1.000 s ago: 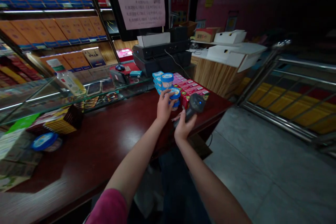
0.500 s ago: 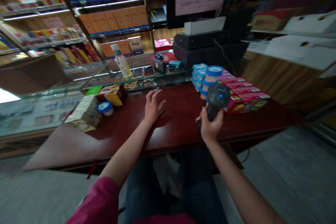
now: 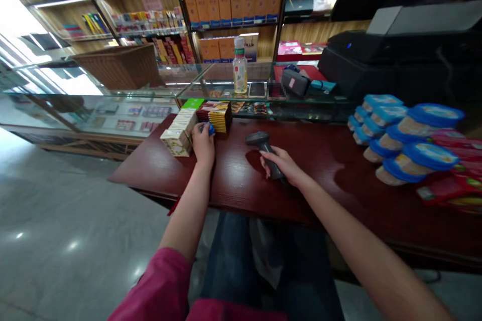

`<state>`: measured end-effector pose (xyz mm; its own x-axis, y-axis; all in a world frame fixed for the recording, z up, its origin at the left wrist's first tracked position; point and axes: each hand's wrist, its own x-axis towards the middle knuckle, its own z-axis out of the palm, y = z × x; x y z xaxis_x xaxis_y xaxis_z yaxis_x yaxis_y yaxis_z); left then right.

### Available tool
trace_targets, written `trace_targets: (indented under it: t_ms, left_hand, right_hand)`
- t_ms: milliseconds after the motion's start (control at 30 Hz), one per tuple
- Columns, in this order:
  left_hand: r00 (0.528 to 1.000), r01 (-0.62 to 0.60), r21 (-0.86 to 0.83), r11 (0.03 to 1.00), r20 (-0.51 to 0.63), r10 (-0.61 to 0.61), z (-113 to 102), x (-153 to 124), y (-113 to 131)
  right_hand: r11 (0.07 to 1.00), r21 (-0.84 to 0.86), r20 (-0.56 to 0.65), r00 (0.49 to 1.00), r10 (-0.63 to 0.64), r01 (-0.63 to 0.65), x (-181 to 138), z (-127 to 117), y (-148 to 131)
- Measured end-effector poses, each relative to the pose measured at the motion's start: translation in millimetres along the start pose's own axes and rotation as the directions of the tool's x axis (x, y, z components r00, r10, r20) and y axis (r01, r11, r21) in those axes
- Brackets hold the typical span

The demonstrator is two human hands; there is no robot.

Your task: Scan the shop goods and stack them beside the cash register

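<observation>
My left hand (image 3: 203, 144) is closed over a small blue-lidded tub (image 3: 211, 129), most of which the fingers hide. Right beside it stand a row of pale boxes (image 3: 178, 136) and a stack of thin brown and yellow boxes (image 3: 220, 118). A dark barcode scanner (image 3: 263, 144) is in my right hand (image 3: 277, 164), fingers wrapped round its handle. Its head points left, toward my other hand, over the dark red desk (image 3: 241, 180).
At the right, several blue-lidded tubs (image 3: 427, 155) stand piled beside smaller blue tubs (image 3: 384, 113) and red packs (image 3: 457, 180). A drink bottle (image 3: 240, 67) and phones stand on the glass counter (image 3: 196, 88) behind. A wicker basket (image 3: 120, 65) sits farther left.
The view has turned left. My left hand, open over the desk before, has moved left and closed on the tub. My right hand has brought the scanner left, away from the piled tubs.
</observation>
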<state>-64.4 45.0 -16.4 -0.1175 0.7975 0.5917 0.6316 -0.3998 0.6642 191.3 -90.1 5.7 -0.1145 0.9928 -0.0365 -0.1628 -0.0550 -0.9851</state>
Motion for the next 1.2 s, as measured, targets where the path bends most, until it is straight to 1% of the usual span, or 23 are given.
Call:
trace_targets:
  t_ms: [33, 100, 167, 233, 267, 333, 400, 433, 500, 700, 767, 867, 900, 967, 1000, 1067, 1133, 1200]
  left_hand:
    - [1.000, -0.005, -0.051, 0.999, -0.011, 0.005, -0.1, 1.0, -2.0]
    - [0.999, -0.032, -0.166, 0.986, -0.031, 0.027, -1.3, 2.5, -3.0]
    - [0.998, -0.063, -0.287, 0.956, -0.023, 0.059, -1.2, 2.1, 0.7]
    - [0.997, -0.059, -0.410, 0.910, 0.028, 0.077, 2.4, -1.2, 8.6]
    - [0.994, -0.023, -0.474, 0.880, 0.081, 0.070, 5.7, -3.9, 13.4]
    - [0.974, 0.122, -0.589, 0.799, 0.227, 0.019, 14.0, -10.3, 23.2]
    - [0.924, 0.297, -0.648, 0.701, 0.380, -0.040, 22.3, -16.6, 31.2]
    - [0.899, 0.363, -0.655, 0.662, 0.434, -0.064, 25.8, -19.0, 34.0]
    - [0.874, 0.420, -0.648, 0.635, 0.478, -0.089, 30.9, -21.6, 36.8]
    - [0.878, 0.378, -0.624, 0.684, 0.477, -0.049, 36.7, -16.8, 28.0]
    - [0.897, 0.331, -0.623, 0.709, 0.441, -0.031, 36.1, -15.0, 24.7]
    - [0.939, 0.155, -0.531, 0.833, 0.342, 0.043, 34.0, -14.5, 25.1]
    - [0.943, 0.089, -0.482, 0.871, 0.322, 0.081, 34.3, -14.6, 26.6]
    - [0.941, -0.006, -0.409, 0.912, 0.306, 0.144, 39.6, -13.9, 31.1]
    - [0.943, -0.026, -0.392, 0.919, 0.297, 0.154, 45.3, -12.6, 33.9]
    - [0.955, -0.014, -0.366, 0.930, 0.269, 0.120, 62.9, -7.7, 40.1]
    - [0.964, 0.046, -0.317, 0.947, 0.263, 0.041, 85.9, 0.1, 47.1]
    - [0.954, 0.112, -0.256, 0.960, 0.298, -0.032, 108.9, 8.7, 54.0]
  right_hand:
    - [1.000, -0.006, 0.030, 0.999, 0.016, -0.016, 2.3, -2.0, -1.4]
    - [0.999, 0.006, 0.047, 0.998, 0.035, -0.036, 3.8, -6.3, -2.7]
    - [0.998, 0.059, 0.023, 0.999, 0.030, -0.031, 2.2, -10.9, -1.9]
    - [0.990, 0.138, -0.012, 1.000, 0.009, -0.007, -1.0, -15.0, 0.0]
    - [0.984, 0.177, -0.028, 1.000, 0.001, 0.004, -2.9, -16.5, 0.8]
    - [0.974, 0.225, -0.043, 0.999, -0.002, 0.012, -6.3, -17.7, 1.6]
    - [0.973, 0.229, -0.038, 0.999, 0.004, 0.005, -9.1, -16.1, 1.1]
    - [0.976, 0.218, -0.031, 1.000, 0.004, 0.003, -10.4, -14.6, 0.5]
    - [0.983, 0.184, -0.018, 1.000, -0.006, 0.010, -12.4, -10.7, -0.8]
    - [0.993, 0.108, -0.013, 0.999, -0.037, 0.039, -14.8, -5.1, -0.6]
    - [0.994, 0.106, -0.024, 0.999, -0.035, 0.037, -14.7, -4.9, 0.0]
    - [0.994, 0.109, -0.049, 0.999, -0.024, 0.029, -14.3, -3.4, 0.2]
    - [0.993, 0.112, -0.062, 0.998, -0.023, 0.030, -14.0, -2.9, 0.1]
    - [0.990, 0.131, -0.110, 0.993, -0.035, 0.049, -12.8, -2.8, -0.2]
    - [0.987, 0.146, -0.148, 0.988, -0.047, 0.069, -11.8, -3.7, -0.3]
    - [0.975, 0.185, -0.249, 0.965, -0.075, 0.123, -9.0, -7.6, -0.5]
    - [0.960, 0.222, -0.341, 0.936, -0.086, 0.170, -5.6, -13.3, -0.2]
    - [0.949, 0.252, -0.388, 0.918, -0.078, 0.187, -2.7, -18.5, 0.4]
